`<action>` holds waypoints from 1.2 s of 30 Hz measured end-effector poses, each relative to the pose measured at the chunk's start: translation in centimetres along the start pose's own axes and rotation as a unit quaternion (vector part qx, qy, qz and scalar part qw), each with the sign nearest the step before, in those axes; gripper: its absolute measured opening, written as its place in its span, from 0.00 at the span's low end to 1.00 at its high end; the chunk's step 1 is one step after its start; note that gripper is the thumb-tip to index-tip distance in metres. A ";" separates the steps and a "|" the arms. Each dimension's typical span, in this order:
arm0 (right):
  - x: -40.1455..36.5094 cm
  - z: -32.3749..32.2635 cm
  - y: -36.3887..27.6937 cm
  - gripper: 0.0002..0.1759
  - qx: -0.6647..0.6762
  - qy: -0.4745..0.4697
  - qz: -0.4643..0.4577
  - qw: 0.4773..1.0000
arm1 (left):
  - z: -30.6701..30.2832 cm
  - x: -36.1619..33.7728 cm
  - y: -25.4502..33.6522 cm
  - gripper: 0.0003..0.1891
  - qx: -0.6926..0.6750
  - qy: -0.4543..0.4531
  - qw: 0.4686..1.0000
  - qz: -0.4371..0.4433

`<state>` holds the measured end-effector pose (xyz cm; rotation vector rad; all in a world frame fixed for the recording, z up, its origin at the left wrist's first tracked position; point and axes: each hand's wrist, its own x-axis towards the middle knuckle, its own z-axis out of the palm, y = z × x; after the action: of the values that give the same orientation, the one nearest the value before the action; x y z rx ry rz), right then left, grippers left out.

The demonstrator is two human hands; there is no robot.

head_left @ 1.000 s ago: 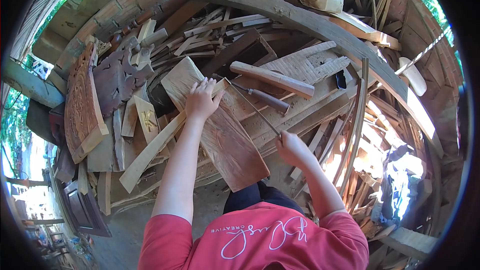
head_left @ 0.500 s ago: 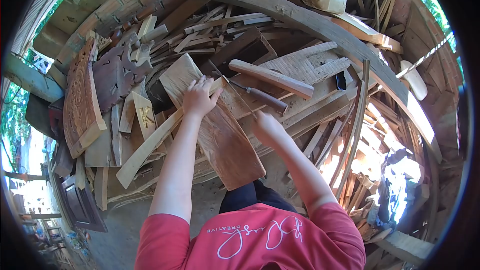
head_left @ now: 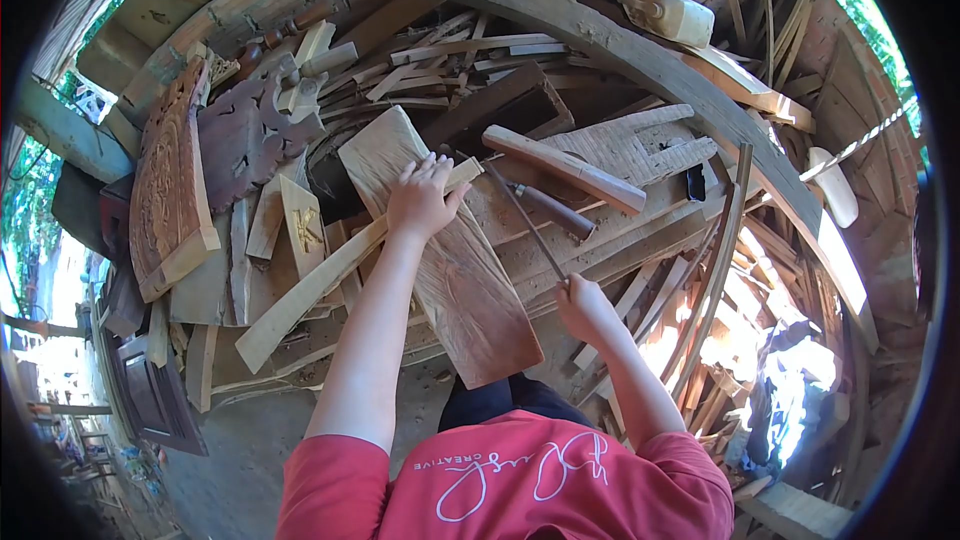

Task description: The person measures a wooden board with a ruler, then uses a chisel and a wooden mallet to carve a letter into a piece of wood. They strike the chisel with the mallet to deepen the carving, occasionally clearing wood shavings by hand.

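Note:
My left hand (head_left: 420,202) presses a pale wooden strip (head_left: 320,285) down across a broad wooden board (head_left: 475,305), its fingers over the strip and the thumb beside it. The strip's short end pokes out past my hand, while its long part slants down to the left. My right hand (head_left: 588,308) is closed round the near end of a long, thin, dark tool (head_left: 528,227). Its far end reaches close to the strip's short end; whether it is a saw or a file I cannot tell. A tool with a brown wooden handle (head_left: 556,211) lies just beyond.
A squared wooden bar (head_left: 565,168) and a notched plank (head_left: 630,140) lie behind the tools. Carved panels (head_left: 175,180) lean at the left. A long curved beam (head_left: 640,50) arches across the back, with scrap wood (head_left: 440,70) under it and a plastic jug (head_left: 668,15) behind.
My right hand has drawn the thin tool back toward me and to the right, so its far end now stops near the strip. My left hand stays on the strip.

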<state>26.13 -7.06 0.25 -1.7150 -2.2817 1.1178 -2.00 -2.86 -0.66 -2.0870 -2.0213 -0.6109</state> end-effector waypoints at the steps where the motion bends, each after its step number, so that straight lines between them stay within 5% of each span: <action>1: -0.2 0.0 0.6 0.18 0.010 0.016 0.020 1.000 | 0.0 0.0 0.0 0.23 0.000 0.001 1.000 0.000; 11: 2.2 -0.1 -3.3 0.14 0.147 0.087 -0.048 0.984 | 0.0 -0.1 0.1 0.24 0.000 0.007 1.000 0.002; 19: 10.3 1.8 -6.9 0.18 0.072 0.142 -0.161 0.974 | 0.0 0.0 0.0 0.24 0.017 0.007 1.000 0.005; 36: 11.7 2.3 -8.5 0.16 -0.017 0.145 -0.144 0.979 | 0.3 0.0 -0.1 0.22 0.013 0.020 1.000 0.014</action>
<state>13.89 0.95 -0.60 -1.3890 -2.2775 0.7244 -2.09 -2.76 -0.92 -2.0662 -1.9652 -0.6138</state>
